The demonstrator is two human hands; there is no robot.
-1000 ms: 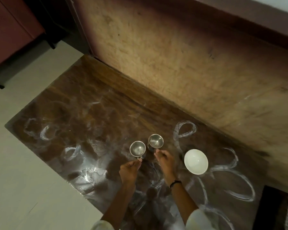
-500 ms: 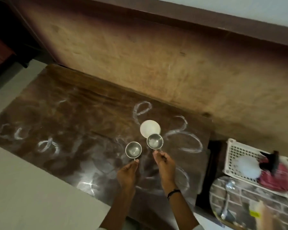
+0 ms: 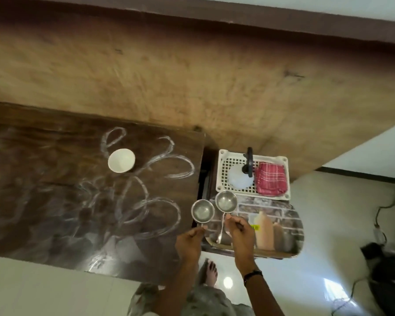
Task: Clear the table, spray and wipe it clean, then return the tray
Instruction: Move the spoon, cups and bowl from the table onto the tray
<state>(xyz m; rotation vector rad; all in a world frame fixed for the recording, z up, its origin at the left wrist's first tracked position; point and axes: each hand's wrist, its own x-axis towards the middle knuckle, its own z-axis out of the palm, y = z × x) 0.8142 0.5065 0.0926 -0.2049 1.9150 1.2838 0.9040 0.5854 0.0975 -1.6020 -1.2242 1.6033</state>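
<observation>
Head view: both hands hold steel cups at the tray's near-left corner.

Left hand (image 3: 188, 241) pinches one steel cup (image 3: 202, 211) by its handle, just left of the tray (image 3: 292, 224). Right hand (image 3: 241, 233) pinches a second steel cup (image 3: 225, 201) over the tray's left edge. White bowl (image 3: 121, 160) sits on the smeared table (image 3: 43, 201), well left of the tray.

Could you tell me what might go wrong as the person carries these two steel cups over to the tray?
1. Each steel cup, left cup and right cup, is pinched only by its thin handle, by the left hand and right hand, so either could tip or slip.
2. A spoon and printed tray lie below; a cup set down on the spoon may wobble.
3. The white bowl remains on the table and could be forgotten.
</observation>
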